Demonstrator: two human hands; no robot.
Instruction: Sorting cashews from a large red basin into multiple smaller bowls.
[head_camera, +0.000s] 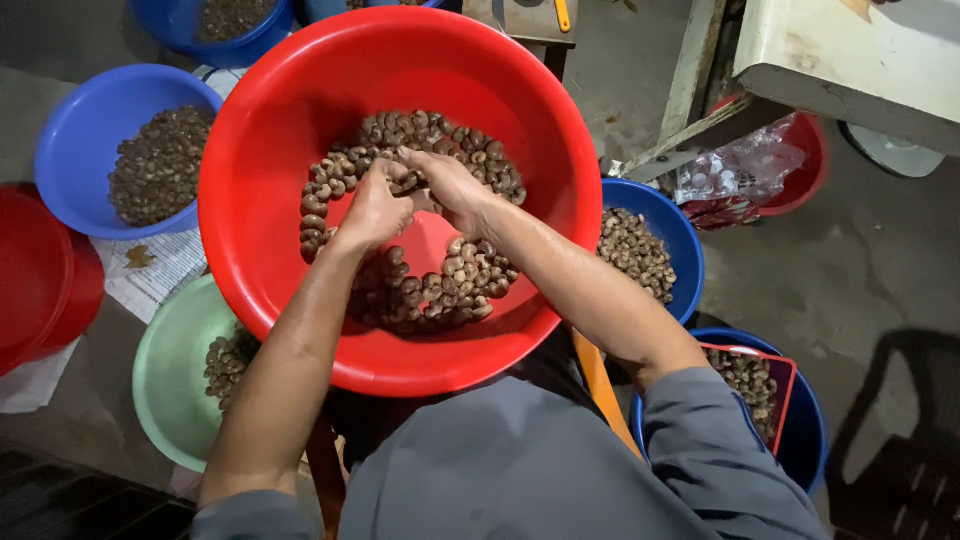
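I observed both hands working inside the large red basin (300, 120), which sat directly below the head camera. The left hand (375, 210) was curled, its fingers pinched around a few brown nuts (420, 290) from the ring-shaped heap. The right hand (455, 185) met it fingertip to fingertip; its fingers (415, 160) were bent and closed on nuts at the far side of the heap. I could not tell how many nuts either hand gripped.

The nuts lay in a ring around the fingers, with a bare patch of red basin floor just nearer to the person than the fingertips.

Left of the fingers, well apart, stood a blue bowl (70, 130) with nuts. Nearer to the person and to the left, a pale green bowl (165, 380) held a small amount, partly hidden under the basin rim. Right of the fingers stood another blue bowl (680, 235) with nuts, and nearer still a blue bucket (805, 430) carrying a small red tray (785, 375).
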